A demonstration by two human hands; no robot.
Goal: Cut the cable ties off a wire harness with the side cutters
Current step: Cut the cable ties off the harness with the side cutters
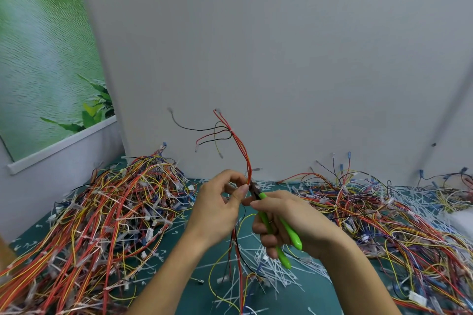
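- While the left hand (217, 204) holds the harness (240, 147) up over the tabletop (316, 298), its fingers (240, 192) pinch the red wires tight.
- The harness stands almost straight up in front of the wall (256, 33). Black, red and yellow ends spread out near its top, and its lower part hangs down to the tabletop.
- One small white tie (231, 131) sits around the wires near the top.
- The right hand (294, 215) grips the green cutters (291, 234), with its fingers (266, 238) curled round both handles.
- The cutters' dark tip is right at the wires, just beside the left thumb. I cannot tell if the blades are apart.
- Cut ties (271, 272) lie in a white heap under the hands.
- One big wire pile (102, 212) lies on the left and another pile (371, 207) on the right.
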